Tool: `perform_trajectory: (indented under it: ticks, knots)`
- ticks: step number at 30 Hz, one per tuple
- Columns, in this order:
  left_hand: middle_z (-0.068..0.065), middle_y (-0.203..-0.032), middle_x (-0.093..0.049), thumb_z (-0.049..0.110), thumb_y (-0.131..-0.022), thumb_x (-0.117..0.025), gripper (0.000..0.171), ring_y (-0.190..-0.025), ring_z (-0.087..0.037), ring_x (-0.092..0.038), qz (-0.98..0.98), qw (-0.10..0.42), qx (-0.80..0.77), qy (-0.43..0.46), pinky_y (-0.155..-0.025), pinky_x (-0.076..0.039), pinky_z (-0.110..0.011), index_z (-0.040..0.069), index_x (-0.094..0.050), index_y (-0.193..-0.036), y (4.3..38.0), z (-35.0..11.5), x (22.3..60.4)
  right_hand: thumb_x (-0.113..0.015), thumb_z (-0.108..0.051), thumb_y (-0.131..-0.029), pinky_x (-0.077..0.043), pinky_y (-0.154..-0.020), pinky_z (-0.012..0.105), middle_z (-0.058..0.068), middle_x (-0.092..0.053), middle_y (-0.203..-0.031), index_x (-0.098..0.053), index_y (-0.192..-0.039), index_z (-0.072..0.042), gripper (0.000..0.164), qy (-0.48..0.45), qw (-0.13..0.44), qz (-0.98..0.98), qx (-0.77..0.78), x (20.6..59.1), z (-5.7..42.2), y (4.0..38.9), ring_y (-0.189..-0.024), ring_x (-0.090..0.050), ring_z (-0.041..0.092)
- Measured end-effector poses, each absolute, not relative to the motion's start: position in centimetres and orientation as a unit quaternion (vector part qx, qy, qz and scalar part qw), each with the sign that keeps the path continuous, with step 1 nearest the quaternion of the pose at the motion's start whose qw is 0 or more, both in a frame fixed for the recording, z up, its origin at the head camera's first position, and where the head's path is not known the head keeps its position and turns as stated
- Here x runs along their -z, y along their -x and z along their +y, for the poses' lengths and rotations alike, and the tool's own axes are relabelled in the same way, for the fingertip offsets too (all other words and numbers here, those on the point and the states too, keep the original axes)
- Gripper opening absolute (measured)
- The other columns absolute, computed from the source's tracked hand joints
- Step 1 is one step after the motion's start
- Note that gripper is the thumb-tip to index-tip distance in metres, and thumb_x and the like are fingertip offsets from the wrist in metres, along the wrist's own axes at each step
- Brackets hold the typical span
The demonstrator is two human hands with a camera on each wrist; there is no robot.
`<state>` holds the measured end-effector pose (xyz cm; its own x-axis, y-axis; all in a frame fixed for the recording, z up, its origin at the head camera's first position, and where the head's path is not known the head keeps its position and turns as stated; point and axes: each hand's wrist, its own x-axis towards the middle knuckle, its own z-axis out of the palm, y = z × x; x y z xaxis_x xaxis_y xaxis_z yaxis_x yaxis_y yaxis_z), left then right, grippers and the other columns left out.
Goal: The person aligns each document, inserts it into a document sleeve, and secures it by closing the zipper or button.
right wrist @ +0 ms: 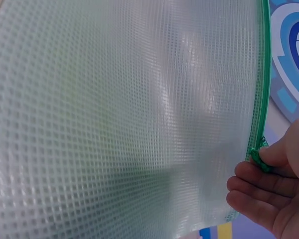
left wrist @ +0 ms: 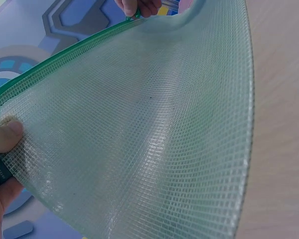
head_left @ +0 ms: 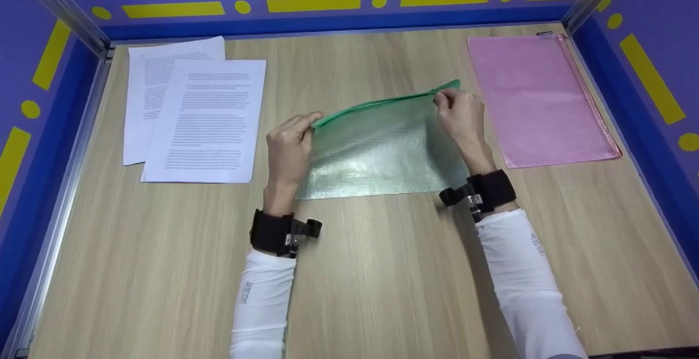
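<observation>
Left hand (head_left: 289, 148) pinches upper-left corner, right hand (head_left: 463, 118) pinches green zipper pull (right wrist: 260, 158): translucent green mesh-plastic pouch (head_left: 377, 151), frame centre | white-sleeved forearms (head_left: 262, 304) extend from lower edge | pale wood-grain tabletop (head_left: 382, 271) spreads between them

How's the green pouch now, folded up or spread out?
Spread out: the green pouch stretches unfolded between the left hand and right hand, held near opposite ends of its zip.
</observation>
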<state>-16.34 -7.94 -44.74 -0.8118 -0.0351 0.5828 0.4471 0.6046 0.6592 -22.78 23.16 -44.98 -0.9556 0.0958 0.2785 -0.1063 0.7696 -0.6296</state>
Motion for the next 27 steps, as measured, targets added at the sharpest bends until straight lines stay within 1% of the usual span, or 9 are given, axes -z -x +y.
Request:
perform_trajectory:
  ticks: [4,7,11,14,22,25,27]
  knots:
    - [-0.014,-0.100,-0.077,-0.012,-0.087,-0.061,0.026,-0.095,-0.027,-0.075,-0.847,0.288,0.432,0.116,-0.086,-0.060,-0.032,0.001,-0.077,-0.101,16.4,-8.1,44.8,-0.054,-0.014,-0.099,-0.047,-0.069,0.036,0.022,-0.075,-0.089,-0.075,-0.101,0.004,0.027,0.002,0.150,-0.931,-0.334,44.9,23.6,22.7,-0.076,-0.068,0.034]
    - [-0.014,-0.099,-0.077,-0.012,-0.087,-0.060,0.026,-0.095,-0.027,-0.075,-0.847,0.288,0.433,0.114,-0.085,-0.060,-0.033,0.001,-0.077,-0.101,16.4,-8.2,44.8,-0.055,-0.015,-0.100,-0.047,-0.068,0.034,0.021,-0.075,-0.090,-0.075,-0.102,0.003,0.027,0.010,0.146,-0.933,-0.329,44.8,23.8,22.6,-0.076,-0.068,0.033]
    - [-0.014,-0.099,-0.077,-0.011,-0.089,-0.059,0.025,-0.094,-0.027,-0.075,-0.847,0.284,0.435,0.109,-0.084,-0.060,-0.033,0.001,-0.076,-0.102,16.4,-8.4,44.9,-0.055,-0.015,-0.099,-0.044,-0.065,0.032,0.021,-0.074,-0.087,-0.075,-0.100,0.002,0.027,0.016,0.144,-0.937,-0.319,45.0,24.3,22.7,-0.072,-0.067,0.031]
    - [-0.014,-0.099,-0.077,-0.010,-0.089,-0.059,0.024,-0.094,-0.027,-0.075,-0.848,0.282,0.436,0.106,-0.084,-0.060,-0.032,0.001,-0.076,-0.102,16.5,-8.5,44.9,-0.053,-0.015,-0.099,-0.046,-0.066,0.034,0.021,-0.074,-0.086,-0.075,-0.098,0.002,0.028,0.024,0.144,-0.940,-0.309,45.2,24.8,22.7,-0.071,-0.067,0.032]
    - [-0.015,-0.099,-0.077,-0.010,-0.089,-0.060,0.022,-0.094,-0.028,-0.075,-0.846,0.285,0.440,0.100,-0.086,-0.060,-0.032,0.000,-0.076,-0.102,16.6,-9.0,44.9,-0.050,-0.016,-0.101,-0.050,-0.074,0.042,0.022,-0.074,-0.094,-0.074,-0.103,0.002,0.030,0.040,0.132,-0.937,-0.321,45.4,26.0,22.7,-0.082,-0.069,0.034]
    - [-0.016,-0.099,-0.077,-0.010,-0.089,-0.061,0.022,-0.094,-0.028,-0.075,-0.844,0.287,0.443,0.096,-0.086,-0.060,-0.032,0.000,-0.076,-0.102,16.6,-9.0,44.9,-0.051,-0.015,-0.101,-0.052,-0.079,0.046,0.023,-0.074,-0.098,-0.073,-0.105,0.003,0.029,0.048,0.130,-0.938,-0.318,45.6,26.7,22.6,-0.087,-0.069,0.036]
    - [-0.016,-0.099,-0.077,-0.010,-0.089,-0.061,0.022,-0.094,-0.028,-0.075,-0.844,0.288,0.443,0.094,-0.086,-0.060,-0.032,0.000,-0.076,-0.101,16.7,-9.1,44.9,-0.052,-0.015,-0.100,-0.051,-0.080,0.047,0.024,-0.074,-0.099,-0.073,-0.106,0.003,0.028,0.057,0.128,-0.939,-0.315,45.7,27.2,22.6,-0.088,-0.069,0.036]
